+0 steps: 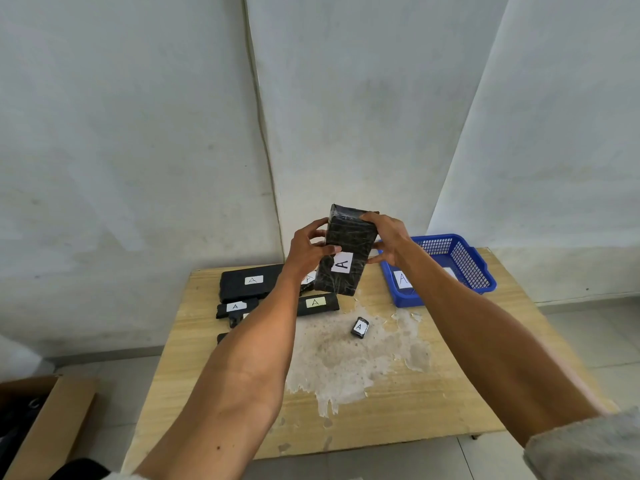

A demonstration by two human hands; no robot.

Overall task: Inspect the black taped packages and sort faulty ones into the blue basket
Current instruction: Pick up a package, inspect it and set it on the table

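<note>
I hold a large black taped package (346, 237) with a white "A" label upright above the table, between both hands. My left hand (309, 249) grips its left side, thumb near the label. My right hand (386, 237) grips its top right edge. The blue basket (464, 261) stands at the table's back right, behind my right forearm, with white labelled paper inside. Other black packages lie on the table: a big flat one (249, 280) at back left, a narrow one (235, 307) in front of it, a long one (317, 303) in the middle, and a small one (360, 328) alone.
The wooden table (398, 403) has a worn pale patch in its middle. A cardboard box (45, 420) sits on the floor at lower left. White walls stand close behind the table.
</note>
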